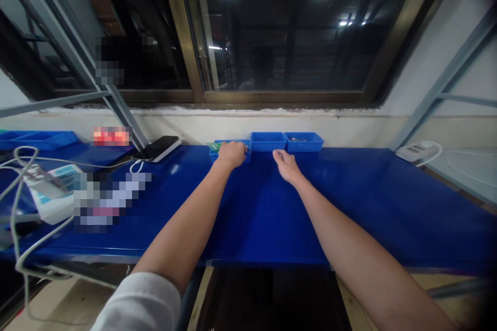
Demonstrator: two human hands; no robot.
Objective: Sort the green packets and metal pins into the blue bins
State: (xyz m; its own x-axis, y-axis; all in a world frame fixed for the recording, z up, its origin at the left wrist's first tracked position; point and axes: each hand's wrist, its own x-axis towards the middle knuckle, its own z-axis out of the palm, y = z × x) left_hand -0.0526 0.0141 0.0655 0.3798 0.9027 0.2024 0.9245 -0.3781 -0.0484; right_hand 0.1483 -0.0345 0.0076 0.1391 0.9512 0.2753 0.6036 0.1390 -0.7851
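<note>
My left hand is over the left blue bin, its fingers curled down into it. Green material, perhaps thin plastic, shows beside those fingers; whatever they hold is hidden. In front of the middle blue bin is my right hand, with thumb and fingers drawn together in a closed shape. I cannot make out anything between them. To its right stands another blue bin that holds small shiny metal pieces.
The bins stand on a blue table against the wall under a window. A black-and-white phone-like device, white cables and a white-and-teal box are at left. A white power strip lies at right. Grey posts flank the table.
</note>
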